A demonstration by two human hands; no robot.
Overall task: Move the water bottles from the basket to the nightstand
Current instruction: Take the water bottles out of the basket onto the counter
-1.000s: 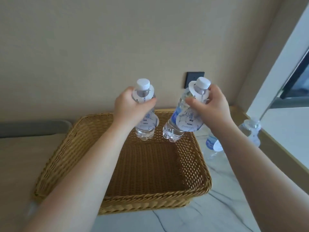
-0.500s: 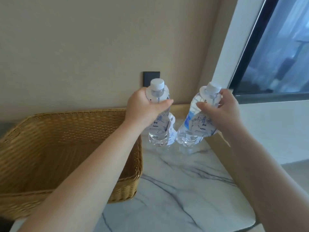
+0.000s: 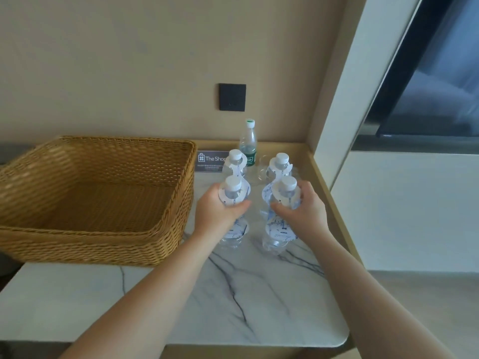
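Setting down: left hand [image 3: 220, 211] and right hand [image 3: 303, 212] each clamped on a water bottle [image 3: 234, 216] over the nightstand [image 3: 259, 301], two more beyond the knuckles; next, lower and release.

- The left hand [image 3: 220, 212] is curled tight, thumb pointing right, forearm stretched forward.
- The right hand [image 3: 302, 212] mirrors it, fingers wrapped closed.

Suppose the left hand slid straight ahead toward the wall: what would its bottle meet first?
Probably the white-capped bottle standing just behind the bottle in the left hand; depth is unclear, so the gap cannot be judged.
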